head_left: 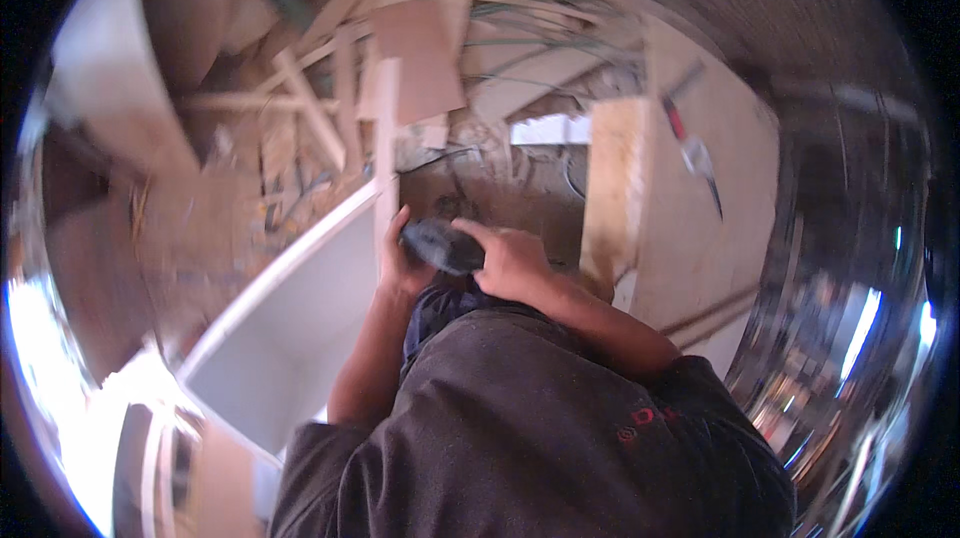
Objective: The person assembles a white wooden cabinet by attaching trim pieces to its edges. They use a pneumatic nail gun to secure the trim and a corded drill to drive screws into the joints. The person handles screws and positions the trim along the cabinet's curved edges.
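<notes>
In front of my waist, both hands are on a dark, rounded object [440, 245] whose exact kind I cannot make out. My left hand [398, 266] grips its left end, with the thumb up along the side. My right hand [512, 260] is closed round the right end, index finger and thumb pressed against it. Just left of my left hand runs the pale edge of a white open box-like cabinet [300, 288]. The picture is somewhat blurred by motion.
On the right, a tool with red and light-grey parts and a dark pointed end [692, 148] lies on a wooden panel [715, 208]. A thick wooden block [612, 188] stands beside it. Ahead lie scattered boards, a reddish-brown sheet [415, 58] and green strips [530, 43].
</notes>
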Demonstrator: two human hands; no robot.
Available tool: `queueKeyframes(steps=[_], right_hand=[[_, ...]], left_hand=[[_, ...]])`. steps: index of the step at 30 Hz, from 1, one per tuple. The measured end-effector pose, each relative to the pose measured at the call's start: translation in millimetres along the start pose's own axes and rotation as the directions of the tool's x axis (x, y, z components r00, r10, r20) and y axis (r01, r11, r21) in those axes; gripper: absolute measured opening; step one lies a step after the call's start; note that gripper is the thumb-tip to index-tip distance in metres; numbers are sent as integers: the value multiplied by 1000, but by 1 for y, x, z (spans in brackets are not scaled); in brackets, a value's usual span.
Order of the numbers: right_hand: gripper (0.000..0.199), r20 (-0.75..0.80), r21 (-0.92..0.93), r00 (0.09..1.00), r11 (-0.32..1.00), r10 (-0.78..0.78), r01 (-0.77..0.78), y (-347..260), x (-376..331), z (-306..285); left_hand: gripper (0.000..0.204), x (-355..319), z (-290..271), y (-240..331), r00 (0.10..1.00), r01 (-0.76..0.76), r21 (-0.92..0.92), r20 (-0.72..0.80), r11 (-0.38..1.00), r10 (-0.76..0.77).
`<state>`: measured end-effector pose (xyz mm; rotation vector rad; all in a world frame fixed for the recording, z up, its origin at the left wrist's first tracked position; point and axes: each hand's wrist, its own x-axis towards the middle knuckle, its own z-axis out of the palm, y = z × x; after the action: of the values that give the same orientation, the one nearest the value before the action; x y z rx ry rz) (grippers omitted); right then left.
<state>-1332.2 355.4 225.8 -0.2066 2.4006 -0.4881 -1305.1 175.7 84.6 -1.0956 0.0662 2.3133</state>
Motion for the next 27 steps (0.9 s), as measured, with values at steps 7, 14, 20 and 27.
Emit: queueKeyframes(steps=[7,14,20,27], right_hand=[[85,-63,362,994,930,95,-66,64,-104,10],[38,-465,658,601,708,650,-258,185,-291,44],[19,-411,565,-149,123,899,-816,290,-526,135],[22,-158,507,-65,24,985,-861,386,-572,247]], left_hand=[[44,24,30,-61,999,38,300,11,953,-43],[54,58,65,-98,928,160,693,137,703,-347],[41,57,76,-151,977,69,815,61,575,-203],[36,53,63,-206,986,-28,892,98,451,-132]])
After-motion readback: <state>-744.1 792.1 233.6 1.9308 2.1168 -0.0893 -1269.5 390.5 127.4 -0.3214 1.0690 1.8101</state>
